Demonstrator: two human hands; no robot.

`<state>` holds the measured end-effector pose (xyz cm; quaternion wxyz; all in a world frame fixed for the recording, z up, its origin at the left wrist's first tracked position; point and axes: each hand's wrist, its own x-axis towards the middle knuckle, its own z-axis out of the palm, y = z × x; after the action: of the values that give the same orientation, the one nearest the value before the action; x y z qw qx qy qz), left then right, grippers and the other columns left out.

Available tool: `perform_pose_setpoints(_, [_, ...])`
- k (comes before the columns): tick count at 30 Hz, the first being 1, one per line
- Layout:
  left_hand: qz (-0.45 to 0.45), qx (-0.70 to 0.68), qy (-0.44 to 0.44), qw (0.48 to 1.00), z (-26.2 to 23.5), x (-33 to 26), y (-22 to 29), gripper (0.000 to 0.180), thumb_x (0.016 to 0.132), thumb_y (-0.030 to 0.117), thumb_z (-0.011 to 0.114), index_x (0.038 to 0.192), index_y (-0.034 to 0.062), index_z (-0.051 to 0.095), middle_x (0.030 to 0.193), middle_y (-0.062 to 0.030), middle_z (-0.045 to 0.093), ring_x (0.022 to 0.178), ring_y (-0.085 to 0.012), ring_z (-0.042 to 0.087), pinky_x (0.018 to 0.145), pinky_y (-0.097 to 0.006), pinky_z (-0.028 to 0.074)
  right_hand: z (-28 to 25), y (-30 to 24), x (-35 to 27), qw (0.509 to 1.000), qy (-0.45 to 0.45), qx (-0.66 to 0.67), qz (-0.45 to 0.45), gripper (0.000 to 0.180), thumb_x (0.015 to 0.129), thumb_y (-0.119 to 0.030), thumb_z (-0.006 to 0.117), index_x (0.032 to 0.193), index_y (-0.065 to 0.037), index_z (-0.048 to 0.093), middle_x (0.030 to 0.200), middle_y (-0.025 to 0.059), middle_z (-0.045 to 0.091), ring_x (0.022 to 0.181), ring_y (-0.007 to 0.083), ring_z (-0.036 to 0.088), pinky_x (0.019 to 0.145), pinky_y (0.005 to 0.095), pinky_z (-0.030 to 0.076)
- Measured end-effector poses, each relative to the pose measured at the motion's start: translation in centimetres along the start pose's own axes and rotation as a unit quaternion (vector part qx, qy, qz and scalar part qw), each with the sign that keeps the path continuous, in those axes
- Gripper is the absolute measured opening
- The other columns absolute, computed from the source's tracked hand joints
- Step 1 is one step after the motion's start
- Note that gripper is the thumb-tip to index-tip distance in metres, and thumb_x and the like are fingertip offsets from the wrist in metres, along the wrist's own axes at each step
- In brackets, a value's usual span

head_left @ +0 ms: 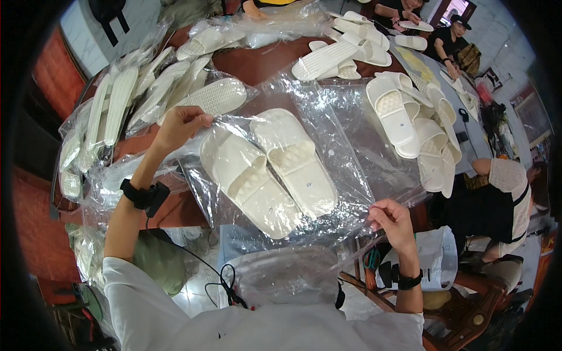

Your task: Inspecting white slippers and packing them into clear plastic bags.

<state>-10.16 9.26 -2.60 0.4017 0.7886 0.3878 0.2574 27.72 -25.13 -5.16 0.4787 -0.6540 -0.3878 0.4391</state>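
Observation:
A pair of white slippers lies side by side inside a clear plastic bag in front of me. My left hand pinches the bag's upper left edge between thumb and fingers. At the lower right, my right hand pinches another part of the bag's edge. The plastic stretches between the two hands, and the slippers' toe ends point away from me. Dark bands with small devices sit on both my wrists.
Bagged white slippers crowd the table's left side. Loose slippers are stacked at the right, and more lie at the far side. Co-workers sit at the far right, with another person nearer. A wooden chair stands at lower right.

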Motion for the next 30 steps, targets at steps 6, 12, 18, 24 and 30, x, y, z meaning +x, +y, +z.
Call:
perform_pose_setpoints(6, [-0.007,0.09,-0.025,0.996,1.0,1.2,2.6,0.032,0.093,0.03,0.067,0.08,0.001,0.07,0.056,0.0028,0.052,0.051,-0.0044,0.044,0.046,-0.025,0.035,-0.9,-1.3,-1.5,0.995,0.083,-0.012,-0.054,0.013,0.095,-0.013,0.063,0.097,0.0,0.065,0.077,0.0019,0.064,0.063,0.005,0.056,0.055,0.0196,0.046])
perform_pose_setpoints(12, [0.023,0.139,-0.017,0.99,1.7,4.9,4.9,0.037,0.094,0.036,0.064,0.079,0.0027,0.07,0.058,0.0056,0.048,0.052,-0.004,0.04,0.047,-0.025,0.031,-3.6,-4.5,0.6,0.985,0.138,-0.027,-0.102,0.019,0.099,-0.02,0.058,0.098,-0.002,0.065,0.072,-0.0027,0.059,0.059,0.0018,0.048,0.05,0.0175,0.038])
perform_pose_setpoints(18, [0.105,0.187,0.063,0.975,5.3,10.2,5.0,0.041,0.089,0.041,0.066,0.079,0.0024,0.073,0.056,-0.0096,0.058,0.051,-0.0179,0.052,0.051,-0.034,0.039,-9.5,0.1,8.4,0.958,0.169,-0.188,-0.136,0.02,0.094,-0.019,0.06,0.092,0.0,0.066,0.07,0.0013,0.06,0.06,0.0096,0.055,0.056,0.0259,0.043])
perform_pose_setpoints(24, [0.071,0.233,0.052,0.968,9.2,12.2,6.3,0.047,0.087,0.046,0.064,0.08,0.0004,0.072,0.066,-0.0179,0.066,0.067,-0.0351,0.067,0.063,-0.042,0.051,-10.5,0.8,9.4,0.905,0.124,-0.407,0.013,0.027,0.085,-0.028,0.068,0.093,-0.002,0.067,0.081,0.0137,0.068,0.079,0.0312,0.065,0.07,0.04,0.05])
perform_pose_setpoints(30, [0.101,0.286,0.087,0.949,10.5,12.7,6.4,0.041,0.085,0.045,0.066,0.095,0.0051,0.071,0.09,-0.0167,0.068,0.087,-0.0364,0.064,0.076,-0.044,0.05,-10.7,-0.3,12.5,0.862,0.259,-0.419,-0.122,0.048,0.086,-0.039,0.068,0.107,0.002,0.056,0.1,0.021,0.061,0.09,0.0373,0.062,0.08,0.0452,0.049])
